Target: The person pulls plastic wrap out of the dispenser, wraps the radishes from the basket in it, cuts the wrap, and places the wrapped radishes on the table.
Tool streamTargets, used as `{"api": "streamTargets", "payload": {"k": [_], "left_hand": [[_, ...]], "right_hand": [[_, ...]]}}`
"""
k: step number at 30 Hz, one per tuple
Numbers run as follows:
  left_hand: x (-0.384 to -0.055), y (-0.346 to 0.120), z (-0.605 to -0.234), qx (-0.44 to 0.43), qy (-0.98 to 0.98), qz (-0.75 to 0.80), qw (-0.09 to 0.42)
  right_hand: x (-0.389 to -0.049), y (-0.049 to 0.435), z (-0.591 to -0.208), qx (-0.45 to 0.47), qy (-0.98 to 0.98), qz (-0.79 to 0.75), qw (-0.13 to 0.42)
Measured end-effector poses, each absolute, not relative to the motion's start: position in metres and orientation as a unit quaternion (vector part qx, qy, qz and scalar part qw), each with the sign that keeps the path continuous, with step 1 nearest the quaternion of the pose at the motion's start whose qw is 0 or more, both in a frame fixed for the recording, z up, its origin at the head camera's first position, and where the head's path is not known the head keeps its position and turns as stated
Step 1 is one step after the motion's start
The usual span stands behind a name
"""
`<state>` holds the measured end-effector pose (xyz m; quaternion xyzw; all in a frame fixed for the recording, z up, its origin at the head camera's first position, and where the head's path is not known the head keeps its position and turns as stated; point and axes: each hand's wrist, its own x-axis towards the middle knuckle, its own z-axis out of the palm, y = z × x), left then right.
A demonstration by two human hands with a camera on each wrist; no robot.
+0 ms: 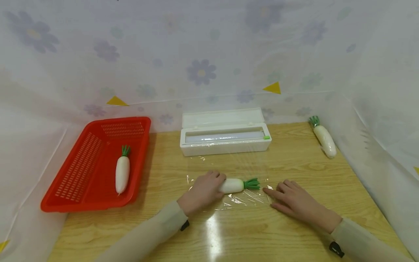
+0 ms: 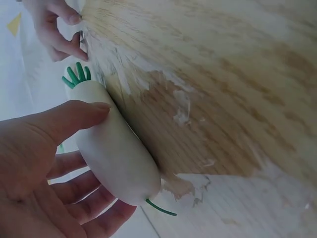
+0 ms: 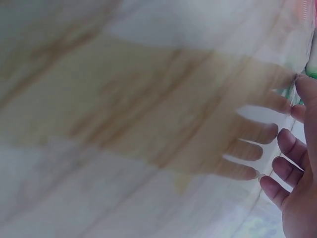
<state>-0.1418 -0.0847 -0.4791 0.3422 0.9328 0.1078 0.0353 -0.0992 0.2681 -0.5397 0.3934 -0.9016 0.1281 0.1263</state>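
A toy white radish with green leaves lies sideways on a sheet of clear plastic film spread over the wooden table. My left hand grips the radish body; in the left wrist view its thumb lies along the top and the fingers pass underneath. Just beyond the leaves, my right hand rests at the film's right edge, thumb and index finger apart. The right wrist view shows the fingertips of that hand touching the shiny surface. Behind the radish stands a white film dispenser box, lid raised, roll visible.
On the left, a red plastic basket contains another white radish. A third radish, with a glossy, film-like sheen, lies at the far right near the white flowered curtain that surrounds the table.
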Motion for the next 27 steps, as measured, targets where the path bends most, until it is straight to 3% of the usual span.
{"api": "streamTargets", "payload": {"k": [11,20,27], "left_hand": [[-0.141,-0.088,-0.477,0.346,0.931,0.111,0.043],[-0.142,-0.088,-0.475,0.351,0.93,0.103,0.032],[-0.142,-0.086,-0.474,0.348,0.931,0.108,0.042]], "right_hand": [[-0.11,0.267,-0.523,0.396,-0.903,0.114,0.119],[-0.154,0.277,-0.494,0.411,-0.883,0.103,0.204],[-0.178,0.276,-0.476,0.373,-0.896,0.125,0.208]]}}
